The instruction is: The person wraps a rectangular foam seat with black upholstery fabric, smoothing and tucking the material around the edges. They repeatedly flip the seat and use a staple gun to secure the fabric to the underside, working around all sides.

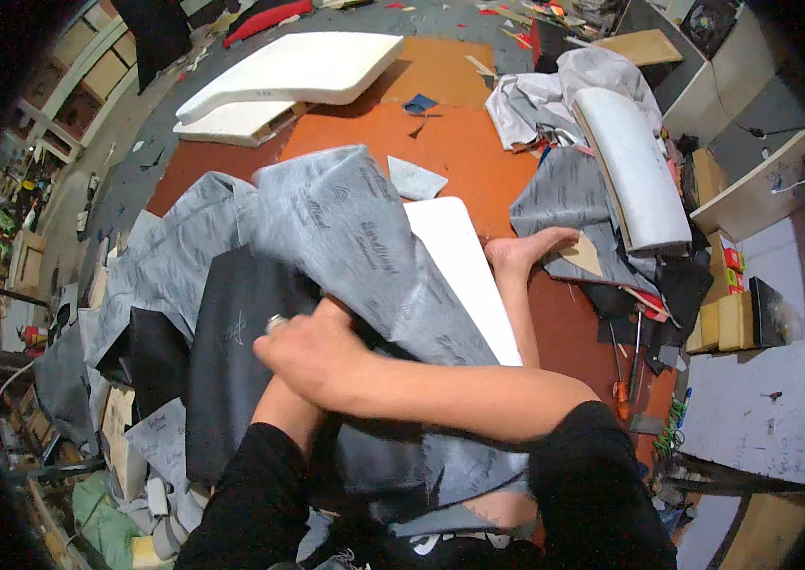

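Observation:
My right hand [312, 356], with a ring, crosses over my left forearm with its fingers curled; what they hold, if anything, is unclear. My left hand [331, 309] is mostly hidden behind it and under a folded grey fabric [345, 218] printed on its pale backing, blurred at the upper edge. A black panel [222, 380] lies left of both hands. Beneath the fabric's right side is a white foam board [455, 275]. More grey-backed fabric [170, 247] is bunched at the left, over black material.
Cut foam slabs [288, 66] lie at the back on orange-brown sheets [450, 76]. A bare foot [526, 247] rests right of the board, near fabric piles [583, 85] and a rolled padded piece [631, 171]. Screwdrivers [621, 399], shelves and yellow blocks [735, 323] are at the right.

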Tool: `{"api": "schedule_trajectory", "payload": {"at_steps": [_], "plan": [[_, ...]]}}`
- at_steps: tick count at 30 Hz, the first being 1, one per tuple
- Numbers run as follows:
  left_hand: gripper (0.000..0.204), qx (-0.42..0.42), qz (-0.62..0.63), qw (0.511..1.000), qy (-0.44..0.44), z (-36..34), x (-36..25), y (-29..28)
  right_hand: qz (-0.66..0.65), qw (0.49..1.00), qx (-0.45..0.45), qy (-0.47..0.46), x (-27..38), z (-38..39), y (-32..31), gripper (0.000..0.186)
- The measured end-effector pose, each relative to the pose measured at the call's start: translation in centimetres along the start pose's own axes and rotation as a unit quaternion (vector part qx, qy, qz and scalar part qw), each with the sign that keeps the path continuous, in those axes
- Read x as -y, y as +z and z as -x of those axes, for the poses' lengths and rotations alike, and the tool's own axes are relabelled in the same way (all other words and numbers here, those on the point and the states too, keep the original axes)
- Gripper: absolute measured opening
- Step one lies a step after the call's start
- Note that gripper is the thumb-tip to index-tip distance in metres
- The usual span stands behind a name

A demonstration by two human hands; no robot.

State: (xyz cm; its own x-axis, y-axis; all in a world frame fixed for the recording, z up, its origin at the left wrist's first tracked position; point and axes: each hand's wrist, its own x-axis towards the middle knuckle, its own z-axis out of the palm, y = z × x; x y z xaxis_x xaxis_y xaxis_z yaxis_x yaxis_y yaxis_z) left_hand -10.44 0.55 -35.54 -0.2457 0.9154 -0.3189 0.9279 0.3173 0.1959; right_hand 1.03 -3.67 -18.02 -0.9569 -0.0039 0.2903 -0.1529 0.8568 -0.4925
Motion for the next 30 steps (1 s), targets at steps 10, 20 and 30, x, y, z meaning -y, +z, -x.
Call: {"api": "schedule_trajectory", "payload": {"at_steps": [10,20,30], "plan": [[0.053,0.024,-0.003,0.998,-0.052,2.5,7.3,-3.9,-0.041,0.973,-0.058,0.219,-14.2,1.4,-7.9,0.078],[0.054,-0.015,-0.006,0.994,-0.112,7.1,12.1,-7.8,-0.151,0.974,0.111,0.124,-11.9,1.7,-4.3,0.055],[0.056,-0.081,0.007,0.995,0.056,7.6,2.6,-4.7,-0.102,0.919,-0.094,0.369,-21.2,-8.5,-1.9,0.050]]}}
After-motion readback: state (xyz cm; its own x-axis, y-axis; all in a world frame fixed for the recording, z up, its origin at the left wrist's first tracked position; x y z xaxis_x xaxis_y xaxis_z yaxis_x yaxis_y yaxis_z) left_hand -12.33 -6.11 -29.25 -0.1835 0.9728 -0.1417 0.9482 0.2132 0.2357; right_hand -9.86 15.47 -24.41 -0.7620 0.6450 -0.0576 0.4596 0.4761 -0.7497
